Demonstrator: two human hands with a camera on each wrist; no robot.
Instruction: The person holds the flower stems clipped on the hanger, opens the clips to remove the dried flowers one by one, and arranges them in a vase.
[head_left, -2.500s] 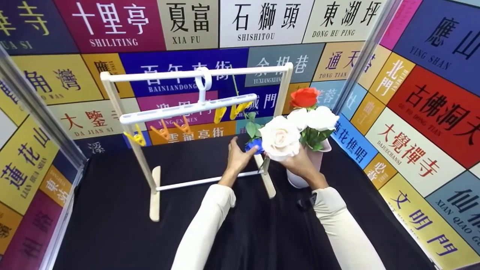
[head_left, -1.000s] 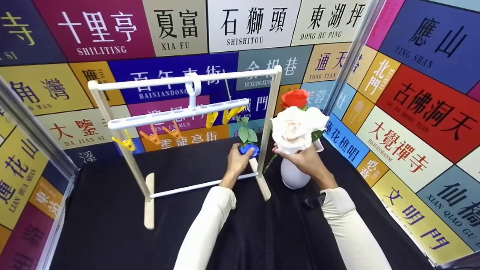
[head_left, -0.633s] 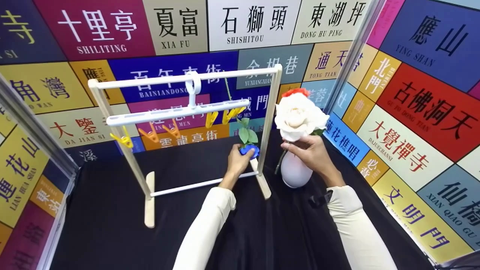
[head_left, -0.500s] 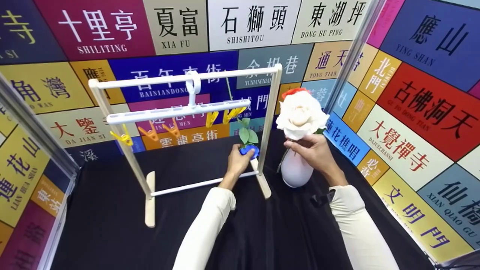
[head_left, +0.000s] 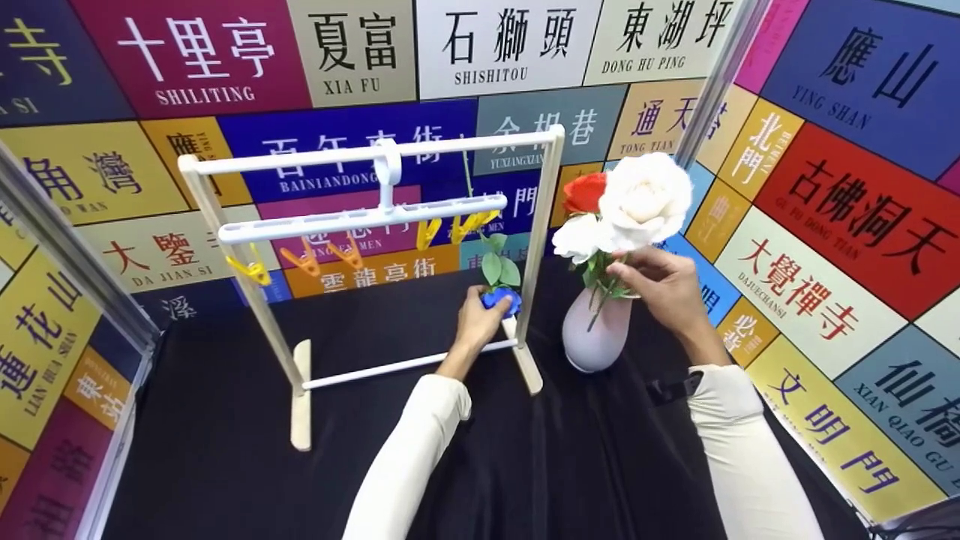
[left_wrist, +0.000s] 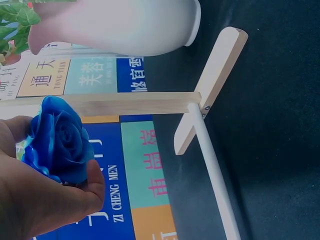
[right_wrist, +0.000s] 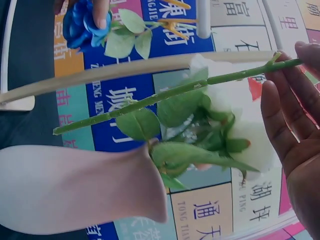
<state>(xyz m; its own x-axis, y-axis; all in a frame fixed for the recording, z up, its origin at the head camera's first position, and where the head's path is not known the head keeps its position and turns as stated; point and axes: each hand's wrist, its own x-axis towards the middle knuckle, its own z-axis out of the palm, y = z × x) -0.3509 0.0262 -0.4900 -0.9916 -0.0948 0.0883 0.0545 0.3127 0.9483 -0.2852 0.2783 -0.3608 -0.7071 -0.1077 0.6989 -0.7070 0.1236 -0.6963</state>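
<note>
A blue artificial rose point(head_left: 499, 300) hangs head down, its leafy stem rising toward the yellow clips at the hanger's right end. My left hand point(head_left: 475, 321) holds its bloom, with thumb and fingers round the petals in the left wrist view. My right hand point(head_left: 666, 291) pinches the upper stem of a large white rose point(head_left: 646, 199). In the right wrist view, that rose's bare green stem point(right_wrist: 175, 93) slants past the mouth of the pale pink vase point(right_wrist: 85, 187), outside it. A red rose point(head_left: 583, 193) and a smaller white rose point(head_left: 579, 235) stand in the vase.
A wooden rack point(head_left: 279, 330) carries a white hanger point(head_left: 330, 223) with yellow clips point(head_left: 429, 233) and orange clips point(head_left: 301, 261). The rack's right foot point(head_left: 527, 367) lies just left of the vase. Black cloth point(head_left: 375, 465) covers the table, and lettered panels enclose it behind and at the sides.
My right hand has carried the large white rose from beside the rack rightward and up, over the vase's right side. My left hand stays at the blue rose.
</note>
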